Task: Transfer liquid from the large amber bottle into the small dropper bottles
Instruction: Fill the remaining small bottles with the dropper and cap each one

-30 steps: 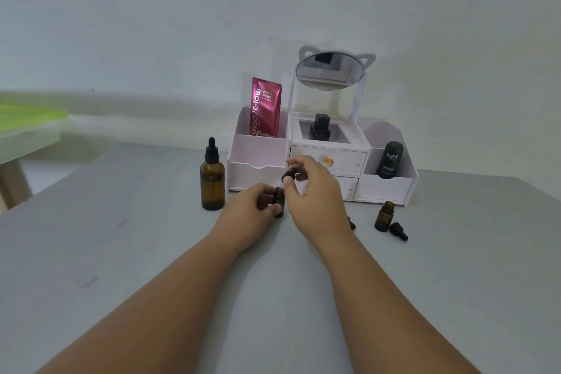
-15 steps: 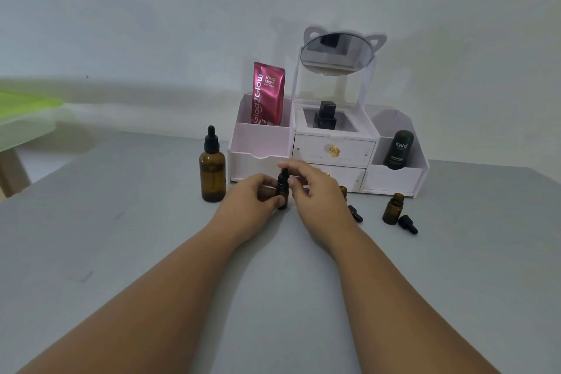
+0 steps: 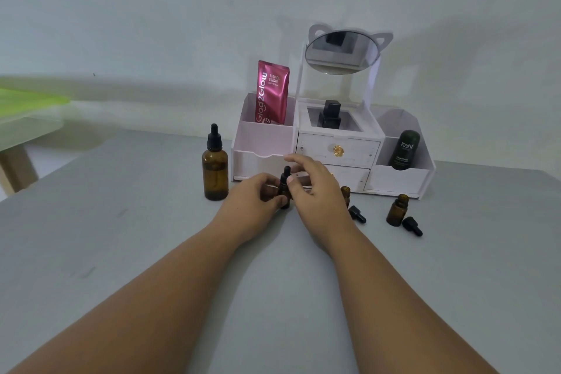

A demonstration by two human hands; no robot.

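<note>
Fingers (image 3: 274, 202) of the left hand (image 3: 253, 203) pinch a small dropper bottle (image 3: 284, 188) upright on the counter (image 3: 121, 252); the right hand (image 3: 315, 191) opens beside its cap.

A second ago the right hand held the black dropper cap above the bottle; now the cap sits on the neck and the right fingers (image 3: 291, 180) are spread, the thumb just touching it, gripping nothing. I judge this bottle is being closed or is about to be reopened. The large amber bottle (image 3: 215, 168) stands capped to the left, well apart from the hands. Two more small bottles (image 3: 397, 210) wait open to the right in front of the white organizer (image 3: 397, 181), their caps (image 3: 412, 226) lying beside them, so filling looks unfinished.
</note>
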